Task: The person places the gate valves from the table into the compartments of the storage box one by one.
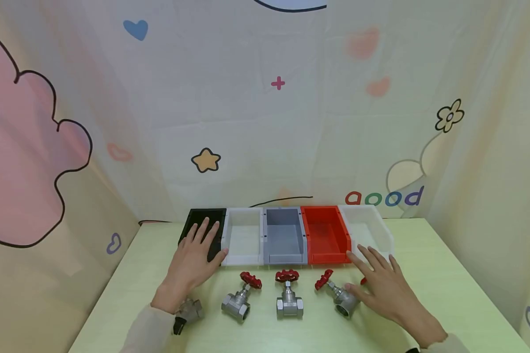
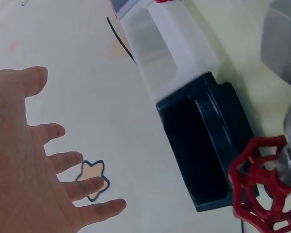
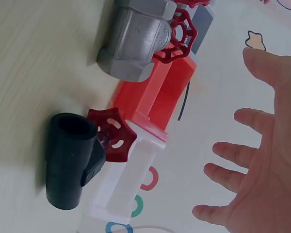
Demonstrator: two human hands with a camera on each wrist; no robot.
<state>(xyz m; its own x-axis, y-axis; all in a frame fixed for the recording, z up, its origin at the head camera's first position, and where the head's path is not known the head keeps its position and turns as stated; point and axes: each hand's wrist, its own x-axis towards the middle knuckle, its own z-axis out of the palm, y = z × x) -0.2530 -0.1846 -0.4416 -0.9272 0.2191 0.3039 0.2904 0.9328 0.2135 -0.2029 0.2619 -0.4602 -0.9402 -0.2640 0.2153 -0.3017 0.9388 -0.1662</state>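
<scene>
My left hand [image 1: 194, 260] is above the black bin [image 1: 207, 211], fingers spread and straight, holding nothing. Below its wrist a metal gate valve [image 1: 191, 310] is partly hidden; the left wrist view shows its red handwheel [image 2: 266, 184]. Another metal valve [image 1: 237, 304] lies to the right, and one more [image 1: 289, 306] sits in the middle. My right hand [image 1: 382, 284] hovers with extended fingers before the right white bin [image 1: 366, 220], its thumb overlapping a metal valve [image 1: 344, 300]. Beneath it is a black valve [image 3: 70, 165] with a red handle [image 3: 114, 136], mostly hidden in the head view.
Between the end bins stand a white bin [image 1: 244, 213], a grey-blue bin [image 1: 282, 259] and a red bin [image 1: 329, 258], side by side in a row. The pale table [image 1: 260, 338] meets a patterned curtain [image 1: 247, 98] behind and at both sides.
</scene>
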